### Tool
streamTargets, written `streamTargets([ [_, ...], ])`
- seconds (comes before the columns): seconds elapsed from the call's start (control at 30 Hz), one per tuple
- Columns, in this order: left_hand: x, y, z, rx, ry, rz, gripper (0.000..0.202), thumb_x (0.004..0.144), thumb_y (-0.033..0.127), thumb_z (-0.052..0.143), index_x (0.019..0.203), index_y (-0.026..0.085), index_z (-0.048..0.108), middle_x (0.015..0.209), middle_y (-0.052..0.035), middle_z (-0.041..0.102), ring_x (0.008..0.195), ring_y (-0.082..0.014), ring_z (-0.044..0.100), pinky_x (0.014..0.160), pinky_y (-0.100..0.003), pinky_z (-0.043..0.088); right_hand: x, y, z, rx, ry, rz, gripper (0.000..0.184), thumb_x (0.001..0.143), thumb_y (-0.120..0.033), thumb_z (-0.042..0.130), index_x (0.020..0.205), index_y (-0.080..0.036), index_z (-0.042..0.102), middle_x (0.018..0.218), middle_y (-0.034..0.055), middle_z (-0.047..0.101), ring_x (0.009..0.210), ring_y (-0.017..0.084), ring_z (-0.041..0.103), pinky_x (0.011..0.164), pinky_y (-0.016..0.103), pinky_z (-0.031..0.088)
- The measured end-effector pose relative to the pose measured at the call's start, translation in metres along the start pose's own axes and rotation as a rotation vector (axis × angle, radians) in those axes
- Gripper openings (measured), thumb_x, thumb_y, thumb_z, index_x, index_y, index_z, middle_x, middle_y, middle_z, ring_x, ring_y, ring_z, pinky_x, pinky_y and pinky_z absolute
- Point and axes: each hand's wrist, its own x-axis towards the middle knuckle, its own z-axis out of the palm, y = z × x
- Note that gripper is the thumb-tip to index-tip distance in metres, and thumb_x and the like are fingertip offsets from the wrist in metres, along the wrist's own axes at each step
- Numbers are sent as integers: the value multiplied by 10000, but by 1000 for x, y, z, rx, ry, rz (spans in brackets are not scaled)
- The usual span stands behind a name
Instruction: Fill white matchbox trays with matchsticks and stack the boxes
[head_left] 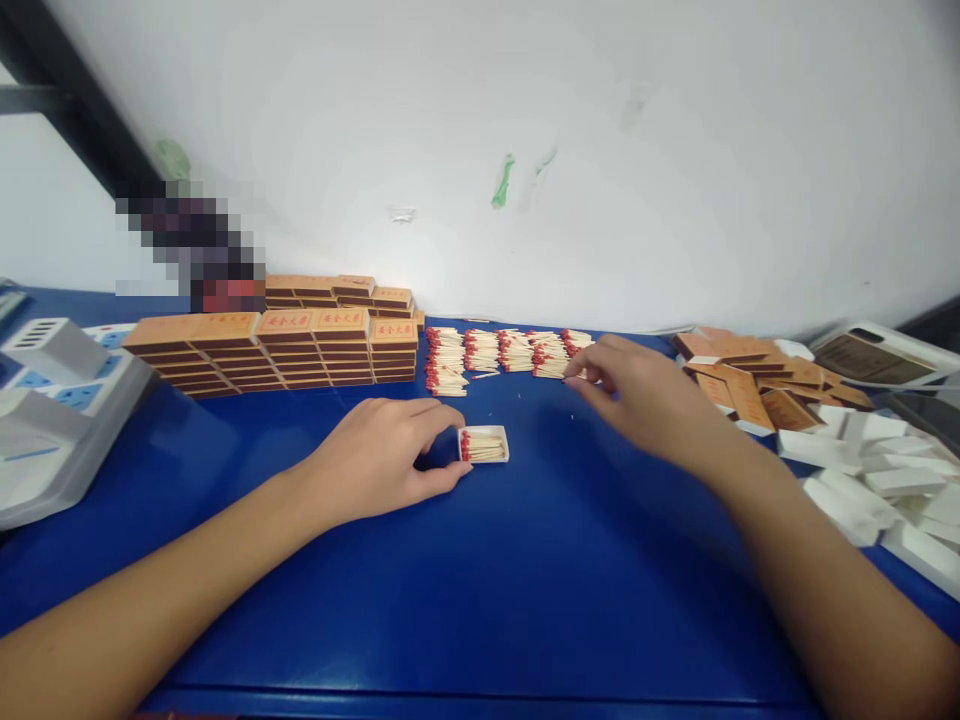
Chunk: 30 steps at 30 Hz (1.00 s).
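A small white matchbox tray (504, 446) lies on the blue tabletop, partly filled with red-headed matches (484, 446). My left hand (382, 450) grips the tray's left end between thumb and fingers. Beyond it, rows of loose matches (446, 360) lie side by side near the wall, heads mostly to the left. My right hand (626, 385) is at the right end of these rows, its thumb and fingers pinched at some matches. The fingers partly hide that last row, and how many matches are between them is not visible.
Stacked orange matchboxes (292, 345) form a block at the back left. A white power strip with plugs (71, 410) stands farther left. To the right lie a heap of orange matchbox sleeves (742, 380), several white trays (900, 480) and a pale device (885, 355).
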Motion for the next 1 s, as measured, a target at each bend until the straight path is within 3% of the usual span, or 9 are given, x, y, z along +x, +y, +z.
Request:
streamTargets([
  [0.13,0,-2,1,-3,1,-3,276,947,415,700,1140,220,730,781,28,682,648,-135,625,597,-266,400,5,45,-1,-14,-151,114,175,940,-337,597,874,-209,696,913,84,689,768,229,621,692,344,436],
  [0.33,1,-2,0,3,-8,-8,285,945,418,698,1152,224,724,789,25,688,649,-135,627,596,-263,401,5,50,3,24,-214,118,217,956,-356,552,806,-221,631,835,83,678,730,238,608,670,352,432],
  [0.47,1,0,-1,5,-7,-5,286,946,422,698,1149,222,726,789,23,687,648,-136,625,592,-266,393,3,25,-3,101,-203,73,222,990,-371,542,845,-222,622,844,71,667,735,227,606,676,349,442],
  [0.6,1,2,0,-2,-14,3,276,944,409,705,1145,221,727,789,29,680,650,-138,625,597,-274,393,-4,-28,0,275,-181,-52,165,1048,-333,528,966,-224,621,946,57,673,805,199,616,709,326,472],
  [0.73,1,4,1,3,-10,23,262,944,395,709,1140,222,723,801,31,680,664,-138,629,601,-273,399,-12,-72,16,267,-198,-183,86,1055,-229,529,1026,-208,607,1043,65,649,868,194,624,742,330,483],
  [1.0,0,4,2,-4,-6,35,262,947,395,711,1145,223,722,812,29,684,668,-138,631,606,-268,408,-14,-81,26,261,-165,-184,91,1051,-195,532,1004,-212,607,995,53,635,827,189,612,692,316,476],
])
